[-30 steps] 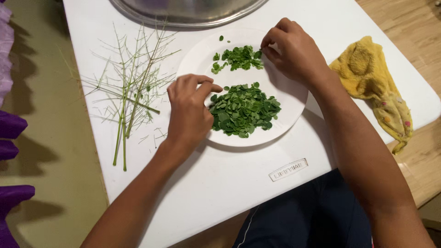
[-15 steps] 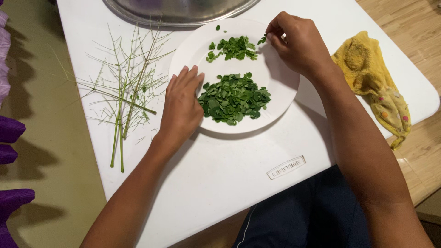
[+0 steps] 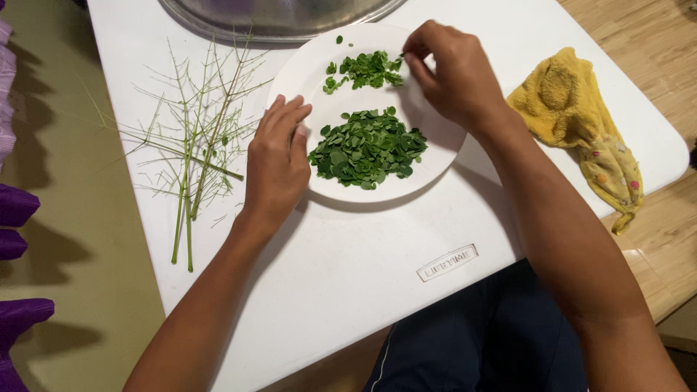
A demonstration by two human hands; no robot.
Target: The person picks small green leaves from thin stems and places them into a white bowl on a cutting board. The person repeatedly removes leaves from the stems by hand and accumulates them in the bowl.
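A white plate (image 3: 435,156) on the white table (image 3: 348,254) holds a large pile of small green leaves (image 3: 367,148) and a smaller leafy bunch (image 3: 367,70) at its far side. My left hand (image 3: 276,163) lies flat on the plate's left rim, fingers extended and empty. Over the plate's far right, my right hand (image 3: 454,72) has its fingertips pinched at the edge of the smaller bunch; what is between them is too small to make out.
Stripped green stems (image 3: 196,138) lie spread to the left of the plate. A large metal basin (image 3: 283,18) sits at the table's far edge. A crumpled yellow cloth (image 3: 581,123) lies at the right. Purple objects (image 3: 18,210) line the left edge.
My left hand opened from a pinch beside the large pile and now rests flat on the plate's left rim. My right hand stayed at the smaller bunch, its fingers shifting slightly.
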